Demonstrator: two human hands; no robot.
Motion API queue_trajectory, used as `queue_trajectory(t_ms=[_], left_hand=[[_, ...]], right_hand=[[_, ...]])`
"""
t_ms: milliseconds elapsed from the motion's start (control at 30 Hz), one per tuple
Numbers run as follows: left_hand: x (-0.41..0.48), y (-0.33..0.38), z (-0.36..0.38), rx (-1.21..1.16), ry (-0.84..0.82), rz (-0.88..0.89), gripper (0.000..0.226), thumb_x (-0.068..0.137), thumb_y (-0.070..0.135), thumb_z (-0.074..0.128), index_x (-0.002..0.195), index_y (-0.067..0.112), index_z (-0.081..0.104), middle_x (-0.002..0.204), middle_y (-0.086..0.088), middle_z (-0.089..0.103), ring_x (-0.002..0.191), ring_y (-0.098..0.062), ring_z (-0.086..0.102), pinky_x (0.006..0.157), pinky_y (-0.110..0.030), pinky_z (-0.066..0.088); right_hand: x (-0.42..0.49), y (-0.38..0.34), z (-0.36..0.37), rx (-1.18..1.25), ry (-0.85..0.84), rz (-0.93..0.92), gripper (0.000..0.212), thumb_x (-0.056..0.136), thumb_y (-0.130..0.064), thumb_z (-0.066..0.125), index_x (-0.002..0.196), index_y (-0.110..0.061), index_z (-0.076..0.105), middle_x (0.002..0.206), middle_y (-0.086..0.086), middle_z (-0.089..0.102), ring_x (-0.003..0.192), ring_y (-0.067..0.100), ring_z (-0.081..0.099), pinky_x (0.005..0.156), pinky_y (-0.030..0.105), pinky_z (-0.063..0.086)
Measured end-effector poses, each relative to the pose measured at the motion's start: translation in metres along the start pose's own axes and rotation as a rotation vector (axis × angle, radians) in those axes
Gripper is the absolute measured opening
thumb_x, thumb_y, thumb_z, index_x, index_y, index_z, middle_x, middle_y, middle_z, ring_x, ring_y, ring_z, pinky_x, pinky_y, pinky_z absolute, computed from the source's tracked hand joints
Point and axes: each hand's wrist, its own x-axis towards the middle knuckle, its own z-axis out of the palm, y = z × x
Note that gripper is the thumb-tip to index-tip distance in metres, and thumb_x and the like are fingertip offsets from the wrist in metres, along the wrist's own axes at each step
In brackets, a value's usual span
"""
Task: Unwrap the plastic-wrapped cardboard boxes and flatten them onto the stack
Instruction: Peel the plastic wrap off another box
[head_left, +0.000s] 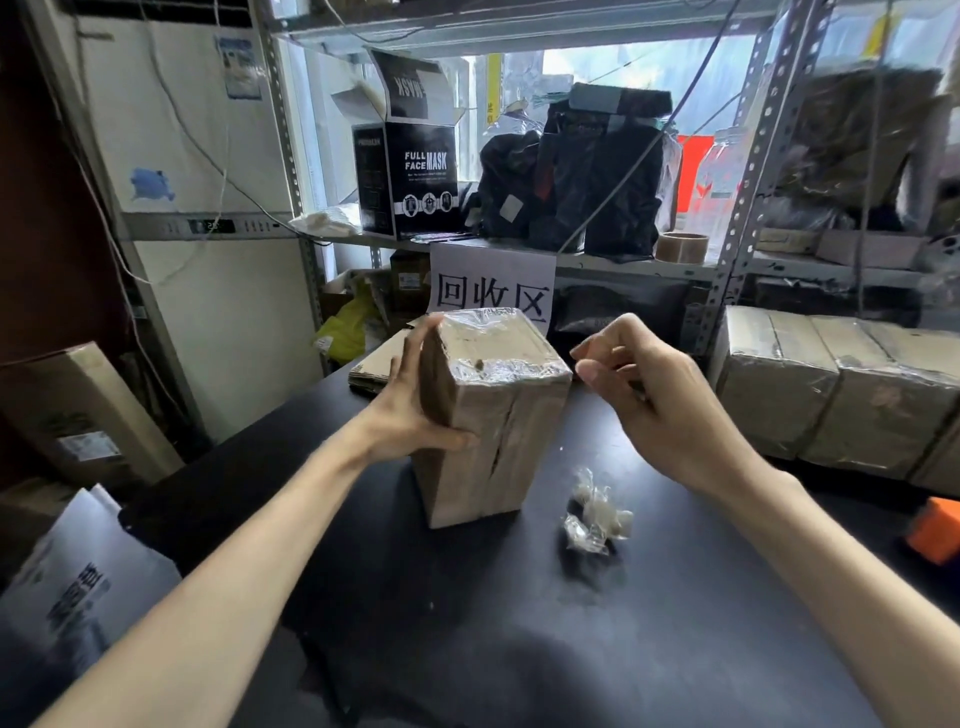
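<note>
A plastic-wrapped cardboard box (493, 415) stands upright on the black table (467, 597), with shiny film still over its top. My left hand (410, 395) lies flat against the box's left side, fingers straight up and thumb across the front. My right hand (644, 395) hovers just right of the box's top corner, fingers loosely curled with nothing clearly between them. Behind the box lies a stack of flattened cardboard (376, 366). A crumpled wad of plastic film (595, 512) rests on the table to the box's right.
Several wrapped boxes (831, 395) sit in a row at the right. A metal shelf (519, 249) with a black mask box, dark bags and a tape roll stands behind. An orange object (935, 530) lies at the right edge. A long carton (83, 415) leans at the left.
</note>
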Motion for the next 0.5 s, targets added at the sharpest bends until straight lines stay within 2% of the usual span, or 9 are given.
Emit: queue_trajectory(t_ms=[67, 133, 200, 300, 400, 500], left_hand=[[-0.001, 0.001, 0.003, 0.004, -0.010, 0.000, 0.138, 0.041, 0.038, 0.092, 0.148, 0.057, 0.008, 0.156, 0.000, 0.030, 0.142, -0.036, 0.033, 0.112, -0.065, 0.035], [0.002, 0.012, 0.007, 0.002, -0.019, 0.013, 0.134, 0.039, 0.035, 0.089, 0.145, 0.062, 0.010, 0.152, 0.002, 0.033, 0.140, -0.035, 0.036, 0.111, -0.063, 0.036], [0.007, 0.017, 0.009, 0.002, -0.037, 0.016, 0.133, 0.039, 0.033, 0.086, 0.145, 0.061, 0.011, 0.149, -0.001, 0.034, 0.136, -0.035, 0.040, 0.108, -0.060, 0.042], [0.012, 0.021, 0.009, 0.037, -0.029, 0.035, 0.132, 0.037, 0.036, 0.085, 0.146, 0.058, 0.014, 0.143, -0.006, 0.033, 0.135, -0.030, 0.038, 0.111, -0.052, 0.042], [0.017, 0.028, 0.006, 0.149, 0.018, 0.093, 0.130, 0.040, 0.031, 0.090, 0.145, 0.055, 0.017, 0.141, -0.003, 0.025, 0.135, -0.028, 0.034, 0.113, -0.047, 0.040], [0.023, 0.029, 0.006, 0.263, 0.034, 0.162, 0.130, 0.046, 0.020, 0.096, 0.148, 0.048, 0.021, 0.145, 0.001, 0.020, 0.136, -0.025, 0.032, 0.110, -0.039, 0.039]], right_hand=[[0.006, 0.007, 0.007, 0.089, -0.002, 0.072, 0.030, 0.092, -0.022, 0.068, 0.120, -0.015, 0.057, 0.112, -0.006, 0.063, 0.100, 0.012, 0.062, 0.085, 0.032, 0.052], [0.012, 0.009, 0.022, 0.092, -0.042, 0.022, 0.040, 0.092, -0.027, 0.067, 0.130, -0.021, 0.060, 0.118, -0.014, 0.060, 0.108, 0.005, 0.058, 0.088, 0.026, 0.049], [0.015, 0.009, 0.037, 0.026, -0.045, -0.077, 0.032, 0.090, -0.026, 0.069, 0.122, -0.022, 0.069, 0.112, -0.014, 0.063, 0.106, 0.006, 0.057, 0.087, 0.026, 0.049], [0.015, 0.010, 0.045, 0.036, 0.111, -0.119, 0.017, 0.080, -0.019, 0.078, 0.097, -0.018, 0.080, 0.094, -0.009, 0.070, 0.093, 0.013, 0.061, 0.079, 0.037, 0.054], [0.015, 0.020, 0.045, 0.046, 0.201, -0.129, 0.012, 0.070, -0.007, 0.084, 0.078, -0.014, 0.079, 0.078, -0.015, 0.065, 0.075, 0.005, 0.060, 0.069, 0.022, 0.049], [0.011, 0.029, 0.048, -0.014, 0.199, -0.108, 0.012, 0.066, -0.007, 0.080, 0.070, -0.015, 0.073, 0.074, -0.022, 0.057, 0.072, -0.003, 0.055, 0.066, 0.013, 0.040]])
